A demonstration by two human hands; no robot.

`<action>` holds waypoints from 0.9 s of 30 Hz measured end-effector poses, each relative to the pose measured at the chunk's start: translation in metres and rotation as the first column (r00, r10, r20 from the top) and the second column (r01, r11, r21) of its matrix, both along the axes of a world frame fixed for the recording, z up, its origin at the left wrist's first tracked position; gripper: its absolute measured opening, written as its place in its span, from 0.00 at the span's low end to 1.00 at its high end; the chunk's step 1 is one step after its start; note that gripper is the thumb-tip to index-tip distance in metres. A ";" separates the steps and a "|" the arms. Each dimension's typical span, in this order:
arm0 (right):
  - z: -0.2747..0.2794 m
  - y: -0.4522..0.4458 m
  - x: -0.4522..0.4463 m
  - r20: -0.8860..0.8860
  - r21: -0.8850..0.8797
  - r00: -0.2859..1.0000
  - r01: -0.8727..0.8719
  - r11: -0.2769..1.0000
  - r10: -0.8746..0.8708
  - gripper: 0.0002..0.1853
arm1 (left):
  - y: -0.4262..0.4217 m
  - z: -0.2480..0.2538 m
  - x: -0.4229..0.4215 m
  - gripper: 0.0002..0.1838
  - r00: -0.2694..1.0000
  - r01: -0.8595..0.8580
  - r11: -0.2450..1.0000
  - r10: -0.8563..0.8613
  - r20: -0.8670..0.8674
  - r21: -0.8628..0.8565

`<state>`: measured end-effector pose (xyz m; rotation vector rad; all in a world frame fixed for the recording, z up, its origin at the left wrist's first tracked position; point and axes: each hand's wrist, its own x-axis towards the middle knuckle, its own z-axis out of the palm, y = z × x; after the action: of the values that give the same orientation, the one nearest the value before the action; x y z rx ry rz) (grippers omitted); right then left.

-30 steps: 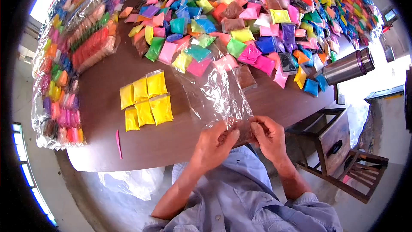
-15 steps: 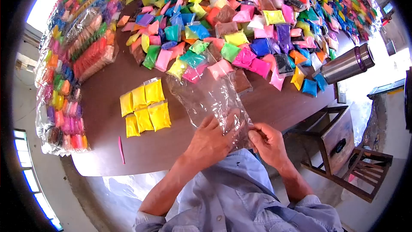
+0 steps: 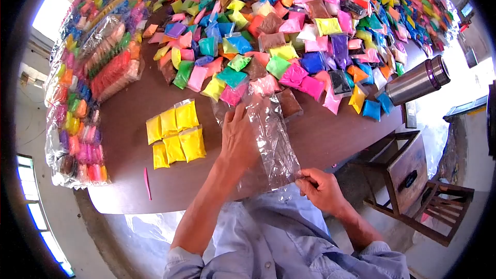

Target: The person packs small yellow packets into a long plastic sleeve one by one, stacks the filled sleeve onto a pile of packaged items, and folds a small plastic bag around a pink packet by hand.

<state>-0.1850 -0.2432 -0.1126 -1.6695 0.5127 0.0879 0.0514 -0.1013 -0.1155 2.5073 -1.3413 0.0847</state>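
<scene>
Bag (image 3: 279, 147) lies across bench (image 3: 121, 134) edge, right of yellow packets (image 3: 175, 133), its near corner pinched in right hand's (image 3: 321, 190) grip. Left hand (image 3: 239, 137), grip wide, overlaps bag; whether inside, cannot tell.

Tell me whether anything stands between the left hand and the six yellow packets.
Possibly the film of the clear bag: I cannot tell whether the left hand is inside or against it. Past the film, nothing visible blocks the tabletop before the yellow packets.
</scene>
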 end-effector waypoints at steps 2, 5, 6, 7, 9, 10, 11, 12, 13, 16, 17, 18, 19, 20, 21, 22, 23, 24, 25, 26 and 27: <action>0.000 0.002 -0.005 -0.024 -0.009 0.999 -0.021 1.000 0.021 0.13 | -0.005 0.002 0.004 0.36 0.992 -0.079 0.997 0.080 0.094 -0.008; -0.002 0.003 -0.010 -0.013 -0.043 1.000 -0.027 0.999 0.026 0.13 | -0.012 0.001 0.008 0.32 0.986 -0.140 0.990 0.139 0.093 -0.004; -0.001 0.003 -0.010 -0.007 -0.077 0.999 -0.033 0.996 0.032 0.13 | -0.013 0.001 0.008 0.28 0.982 -0.136 0.990 0.141 0.128 -0.048; 0.000 0.003 -0.010 -0.001 -0.111 0.999 -0.038 0.993 0.038 0.13 | -0.013 0.001 0.008 0.28 0.981 -0.135 0.990 0.140 0.132 -0.048; -0.004 0.001 -0.011 0.011 -0.099 1.000 -0.028 0.995 0.029 0.13 | -0.012 0.001 0.007 0.28 0.983 -0.167 0.985 0.169 0.067 -0.031; -0.005 0.000 -0.012 0.019 -0.089 1.000 -0.019 0.996 0.021 0.13 | -0.013 0.001 0.007 0.28 0.983 -0.166 0.986 0.168 0.069 -0.034; -0.004 0.000 -0.011 0.019 -0.090 1.000 -0.018 0.996 0.020 0.13 | -0.012 0.001 0.006 0.29 0.982 -0.172 0.984 0.175 0.076 -0.048; -0.003 0.000 -0.010 0.023 -0.076 1.000 0.015 0.997 -0.013 0.12 | -0.012 0.003 0.003 0.30 0.980 -0.178 0.982 0.183 0.083 -0.061; -0.001 0.000 -0.009 0.026 -0.061 0.999 0.048 0.997 -0.046 0.12 | -0.009 0.007 -0.002 0.30 0.980 -0.178 0.982 0.183 0.082 -0.060; 0.002 0.000 0.000 0.112 -0.099 0.992 0.078 0.992 -0.067 0.11 | 0.010 0.013 -0.029 0.29 0.999 0.002 1.000 -0.002 0.052 0.002; 0.003 -0.001 0.004 0.110 -0.097 0.992 0.078 0.992 -0.067 0.11 | 0.015 0.013 -0.038 0.29 0.999 0.002 1.000 -0.002 0.051 0.004; 0.005 -0.002 0.008 0.142 -0.180 0.988 0.079 0.980 -0.054 0.10 | 0.018 0.015 -0.048 0.30 0.995 0.086 0.995 -0.088 -0.040 -0.042; 0.007 -0.003 0.013 0.172 -0.262 0.984 0.082 0.961 -0.037 0.10 | 0.022 0.016 -0.056 0.31 0.976 0.164 0.982 -0.176 -0.126 -0.097; 0.009 -0.002 0.018 0.170 -0.262 0.985 0.079 0.962 -0.035 0.10 | 0.026 0.011 -0.062 0.34 0.967 0.164 0.981 -0.181 -0.178 -0.102; 0.011 0.000 0.023 0.178 -0.295 0.983 0.096 0.951 -0.044 0.10 | 0.028 0.011 -0.062 0.34 0.968 0.161 0.982 -0.177 -0.180 -0.102; 0.012 0.001 0.029 0.187 -0.329 0.981 0.113 0.938 -0.052 0.10 | 0.030 0.013 -0.062 0.35 0.968 0.185 0.980 -0.195 -0.159 -0.079; 0.013 0.003 0.037 0.186 -0.330 0.981 0.109 0.938 -0.049 0.10 | 0.032 0.016 -0.062 0.36 0.967 0.209 0.976 -0.215 -0.138 -0.057; 0.012 0.004 0.046 0.259 -0.407 0.965 0.155 0.900 -0.049 0.10 | 0.032 0.019 -0.059 0.36 0.967 0.207 0.976 -0.215 -0.139 -0.068; 0.011 0.004 0.053 0.333 -0.475 0.942 0.205 0.856 -0.041 0.10 | 0.030 0.017 -0.056 0.36 0.968 0.201 0.977 -0.210 -0.139 -0.071; 0.008 0.003 0.059 0.334 -0.478 0.942 0.201 0.855 -0.035 0.10 | 0.027 0.014 -0.052 0.35 0.967 0.207 0.973 -0.219 -0.133 -0.101; 0.003 0.001 0.064 0.336 -0.530 0.942 0.208 0.822 -0.022 0.12 | 0.025 0.010 -0.049 0.35 0.965 0.213 0.968 -0.229 -0.125 -0.132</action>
<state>-0.1213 -0.2424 -0.1093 -2.1696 0.4124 -0.4629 0.0028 -0.0762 -0.1057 2.2079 -1.5014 -0.0574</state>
